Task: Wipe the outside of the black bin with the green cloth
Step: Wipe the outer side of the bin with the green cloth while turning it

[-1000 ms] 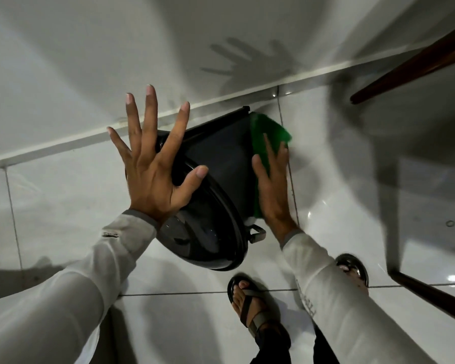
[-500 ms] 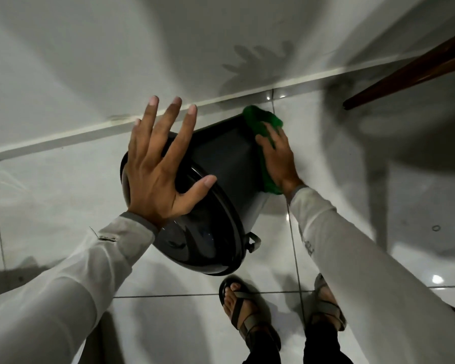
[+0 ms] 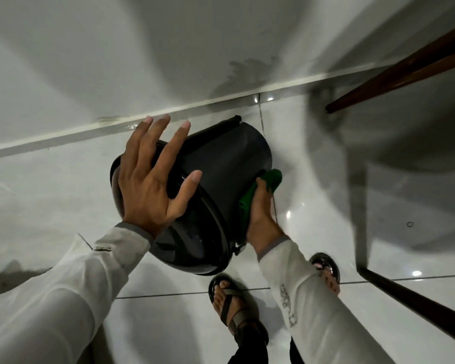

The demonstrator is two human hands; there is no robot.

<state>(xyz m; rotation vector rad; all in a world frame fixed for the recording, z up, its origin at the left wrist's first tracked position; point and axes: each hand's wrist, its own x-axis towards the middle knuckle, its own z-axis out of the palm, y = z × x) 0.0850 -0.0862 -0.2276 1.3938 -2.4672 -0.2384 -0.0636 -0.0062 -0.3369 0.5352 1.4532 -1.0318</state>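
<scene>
We see the black bin (image 3: 221,164) tipped over on the white tiled floor (image 3: 50,206), its glossy lid end turned toward us and its base pointing at the wall (image 3: 142,48); the left hand (image 3: 147,187) lies flat on the lid rim, fingers spread wide and gripping nothing, only pressing to steady the bin; the right hand (image 3: 260,216) presses the green cloth (image 3: 263,187) against the bin's outer wall on its right side, low and close to the floor, the grip closed on the cloth with one corner of it sticking out past the fingertips; both arms wear pale long sleeves; two feet in sandals (image 3: 231,308) stand on the tiles just below the bin; a dark wooden furniture leg (image 3: 405,74) slants across the upper right, well apart from the bin.
</scene>
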